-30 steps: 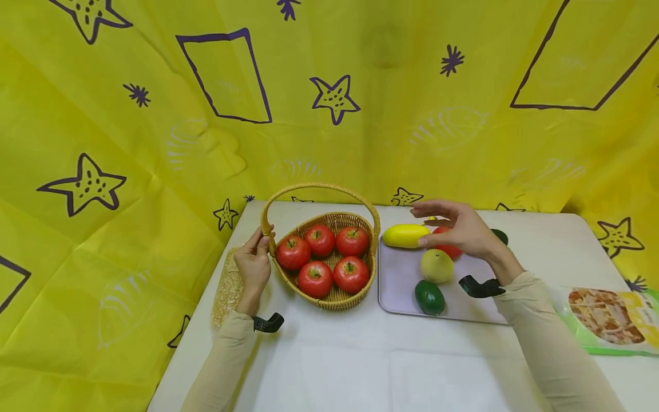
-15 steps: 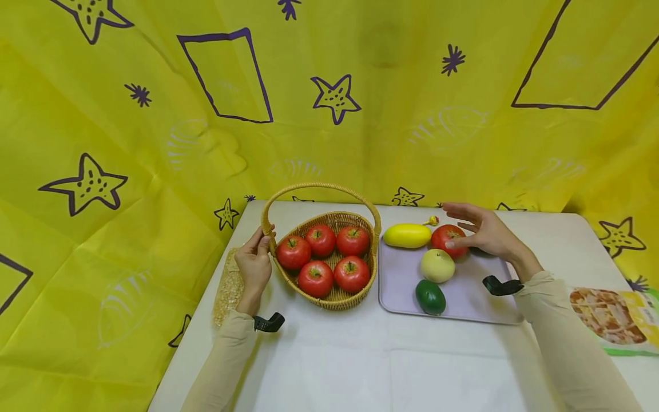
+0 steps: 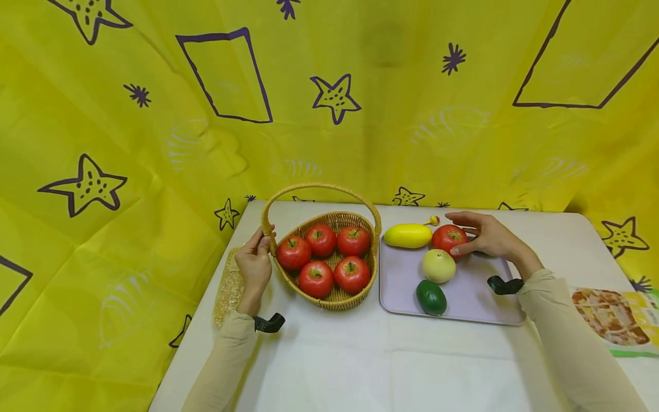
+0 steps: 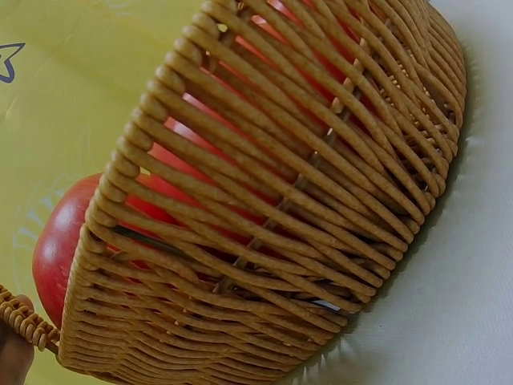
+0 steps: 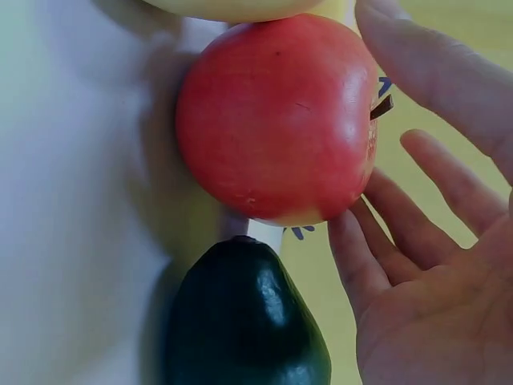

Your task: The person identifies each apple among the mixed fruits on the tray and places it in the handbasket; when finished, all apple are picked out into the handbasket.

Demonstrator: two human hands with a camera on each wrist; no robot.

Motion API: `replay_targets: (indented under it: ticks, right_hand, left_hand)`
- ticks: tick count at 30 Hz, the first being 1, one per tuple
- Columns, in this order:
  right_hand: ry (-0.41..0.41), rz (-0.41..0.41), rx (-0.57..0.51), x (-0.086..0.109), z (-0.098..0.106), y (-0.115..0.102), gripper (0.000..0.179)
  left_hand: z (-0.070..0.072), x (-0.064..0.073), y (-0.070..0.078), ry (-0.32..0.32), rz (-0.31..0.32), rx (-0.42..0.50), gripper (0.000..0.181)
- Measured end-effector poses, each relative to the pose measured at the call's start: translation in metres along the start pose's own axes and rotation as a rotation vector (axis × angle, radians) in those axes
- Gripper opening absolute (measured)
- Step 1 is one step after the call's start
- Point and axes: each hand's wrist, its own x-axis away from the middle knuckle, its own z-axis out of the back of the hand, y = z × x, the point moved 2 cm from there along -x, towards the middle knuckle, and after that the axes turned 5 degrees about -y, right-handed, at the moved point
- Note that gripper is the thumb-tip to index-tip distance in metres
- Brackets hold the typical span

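Note:
My left hand [image 3: 254,267] grips the left foot of the handle [image 3: 319,186] on a wicker basket [image 3: 337,302] holding several red apples [image 3: 315,279]. At the left wrist the basket's woven side [image 4: 264,200] fills most of the view. My right hand [image 3: 495,239] is spread around a red apple [image 3: 449,237] at the back of a pale purple tray [image 3: 396,289]. Seen from the right wrist, thumb and fingers [image 5: 401,224] lie loosely along the stem side of that apple [image 5: 272,120]. A dark green avocado-shaped fruit [image 5: 248,321] sits beside it, mostly hidden by the hand in the head view.
On the tray are a long yellow fruit [image 3: 407,236], a round pale yellow fruit [image 3: 439,266] and a dark green oval one [image 3: 431,297]. A bag of beige grains [image 3: 229,286] lies left of the basket. A printed food packet [image 3: 612,317] lies at the right.
My right hand has moved right, from over the yellow fruit to the red apple, then slightly down, uncovering the apple. The left hand and basket stay in place.

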Motion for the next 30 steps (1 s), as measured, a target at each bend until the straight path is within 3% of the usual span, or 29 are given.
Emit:
replay_targets:
  ticks: [12, 30]
  right_hand:
    - [-0.027, -0.013, 0.135, -0.008, -0.003, 0.005, 0.085]
    - [-0.028, -0.003, 0.129, -0.01, -0.004, 0.012, 0.083]
  left_hand:
    - [0.0, 0.0, 0.0, -0.012, -0.007, -0.002, 0.029]
    - [0.0, 0.0, 0.0, -0.006, -0.002, 0.029, 0.028]
